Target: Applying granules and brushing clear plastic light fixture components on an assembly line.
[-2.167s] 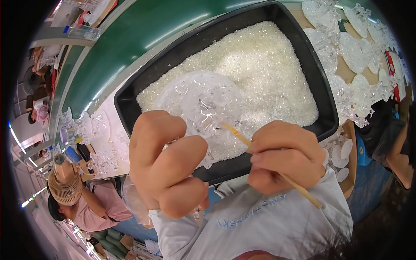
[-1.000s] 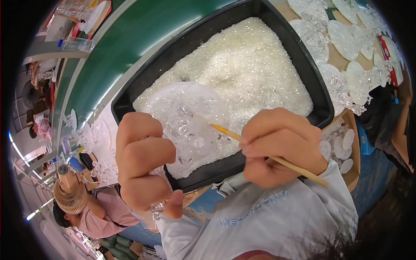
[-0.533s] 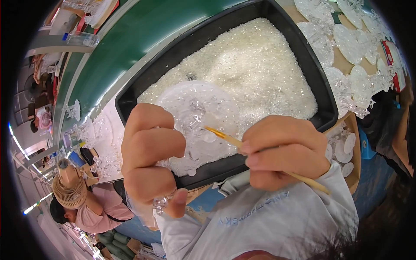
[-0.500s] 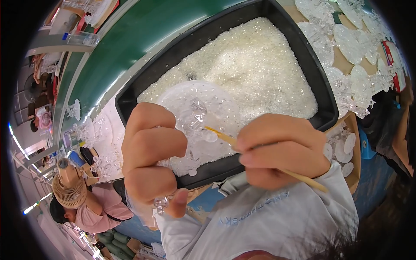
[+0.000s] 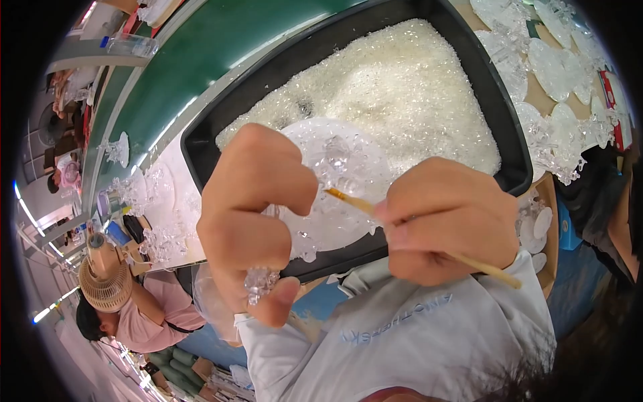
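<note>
In my left hand (image 5: 248, 208) I grip a clear plastic ornament with a round frosted disc (image 5: 365, 161) and clear raised shapes on it. A clear knobbly part (image 5: 260, 284) of what I hold shows between my thumb and curled fingers. My right hand (image 5: 455, 221) is closed in a pinch on a thin wooden-handled brush (image 5: 358, 204). Its yellowish tip points left, close to the disc's near part; whether it touches I cannot tell. Beneath the ornament lies a heap of sparkling white flakes (image 5: 395, 80) in a black tray (image 5: 209, 137).
Several clear disc ornaments (image 5: 552, 70) lie on a board to the right. A cardboard box (image 5: 548, 258) below them holds more discs. Other clear pieces (image 5: 157, 191) stand at the left, near a beige fan (image 5: 107, 268) and a person in pink (image 5: 157, 315).
My left hand has turned, and the ornament has shifted right with it, showing more of the clear part by my thumb. The brush has moved slightly right; the view has shifted a little.
</note>
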Demonstrator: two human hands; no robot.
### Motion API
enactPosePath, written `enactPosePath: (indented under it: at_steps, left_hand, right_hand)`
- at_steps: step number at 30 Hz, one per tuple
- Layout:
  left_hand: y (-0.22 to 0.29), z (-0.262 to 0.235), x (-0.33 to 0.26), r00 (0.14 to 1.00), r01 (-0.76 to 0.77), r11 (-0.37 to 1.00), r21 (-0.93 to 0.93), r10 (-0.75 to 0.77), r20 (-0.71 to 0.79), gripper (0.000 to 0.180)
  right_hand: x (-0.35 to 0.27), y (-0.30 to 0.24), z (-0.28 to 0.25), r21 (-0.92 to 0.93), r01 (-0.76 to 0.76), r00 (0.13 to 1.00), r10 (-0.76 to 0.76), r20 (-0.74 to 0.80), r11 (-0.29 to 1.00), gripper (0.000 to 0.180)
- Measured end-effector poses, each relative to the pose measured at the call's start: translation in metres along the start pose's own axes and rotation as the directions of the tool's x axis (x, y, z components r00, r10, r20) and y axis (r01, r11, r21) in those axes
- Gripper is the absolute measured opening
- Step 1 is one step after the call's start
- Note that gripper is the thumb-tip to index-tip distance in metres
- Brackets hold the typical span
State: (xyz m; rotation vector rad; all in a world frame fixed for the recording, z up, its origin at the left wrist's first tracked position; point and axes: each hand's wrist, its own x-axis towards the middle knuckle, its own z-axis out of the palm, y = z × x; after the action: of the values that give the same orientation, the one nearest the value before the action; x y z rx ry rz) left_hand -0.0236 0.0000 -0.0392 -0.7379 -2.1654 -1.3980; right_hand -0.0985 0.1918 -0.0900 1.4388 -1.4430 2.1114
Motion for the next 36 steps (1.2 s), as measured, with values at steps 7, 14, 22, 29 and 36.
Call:
enactPosePath:
  at_steps: [7, 14, 22, 29, 36]
  left_hand:
    - [-0.004, -0.013, 0.001, 0.988, 0.021, 1.000, -0.012, -0.019, 0.154, 0.039]
    - [-0.006, -0.009, 0.002, 0.995, 0.048, 0.998, -0.034, -0.045, 0.086, 0.041]
    - [-0.006, -0.007, -0.003, 0.997, 0.078, 0.992, -0.103, -0.075, 0.028, 0.043]
    - [-0.012, -0.012, 0.000, 0.997, 0.079, 0.985, -0.154, -0.076, 0.031, 0.044]
    - [-0.007, -0.019, -0.003, 0.996, 0.079, 0.988, -0.130, -0.075, 0.041, 0.042]
  right_hand:
    - [0.001, 0.003, -0.001, -0.107, 0.008, 0.997, 0.001, 0.083, 0.994, 0.027]
    - [0.003, 0.002, -0.002, -0.103, 0.053, 0.994, -0.044, 0.097, 0.993, 0.028]
    - [0.004, 0.001, -0.007, -0.151, 0.000, 0.990, 0.021, 0.141, 0.988, 0.029]
    - [0.005, -0.004, -0.014, -0.147, -0.031, 0.985, 0.055, 0.164, 0.989, 0.032]
    - [0.005, -0.005, -0.011, -0.131, -0.036, 0.988, 0.055, 0.145, 0.991, 0.032]
